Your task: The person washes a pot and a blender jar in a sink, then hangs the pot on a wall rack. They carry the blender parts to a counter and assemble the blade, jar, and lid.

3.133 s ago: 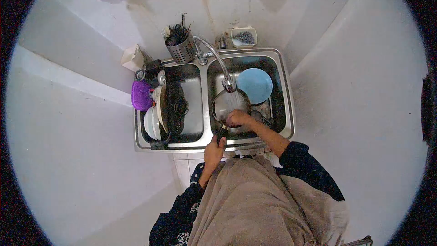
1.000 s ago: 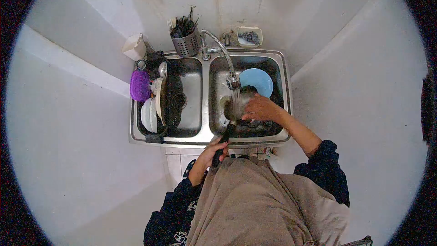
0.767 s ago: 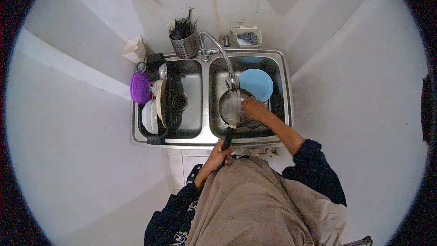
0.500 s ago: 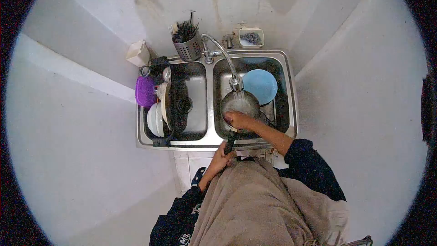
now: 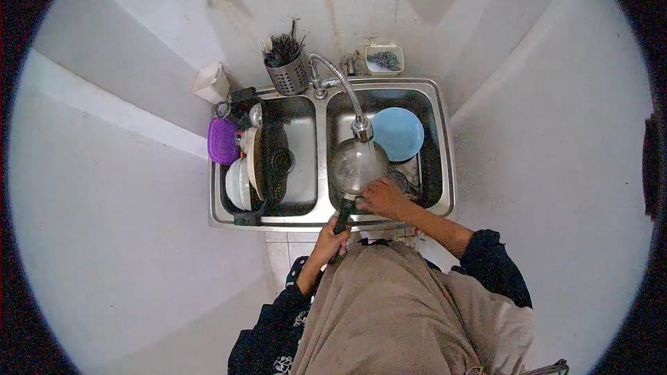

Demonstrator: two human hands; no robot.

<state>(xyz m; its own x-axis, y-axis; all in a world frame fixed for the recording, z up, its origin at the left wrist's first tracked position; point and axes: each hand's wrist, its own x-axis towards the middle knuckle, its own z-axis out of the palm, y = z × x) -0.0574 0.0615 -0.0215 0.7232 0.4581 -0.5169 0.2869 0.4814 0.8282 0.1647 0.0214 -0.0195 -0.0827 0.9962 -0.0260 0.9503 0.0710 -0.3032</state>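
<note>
My left hand (image 5: 329,242) is closed around the black handle of a round metal pan (image 5: 356,163) below the tap in the right sink basin. Water runs from the flexible tap (image 5: 361,127) onto the pan. My right hand (image 5: 386,198) is at the pan's near right edge, close to where the handle joins. Its fingers are bent and blurred, and whether anything is in them cannot be made out. Behind the pan to the right lies a light blue plate (image 5: 398,134). Dark dishes (image 5: 401,179), partly hidden, lie beneath my right hand's side of the basin.
The left basin (image 5: 301,160) has a black rack with white dishes (image 5: 238,184) and a purple container (image 5: 223,140). A perforated utensil holder (image 5: 288,75) stands behind the sink, left of the tap. A small tub with a scouring pad (image 5: 383,60) sits at the back right.
My right hand has moved from inside the pan to its near right edge. The pan has shifted slightly left, and my left hand has moved left with the handle.
</note>
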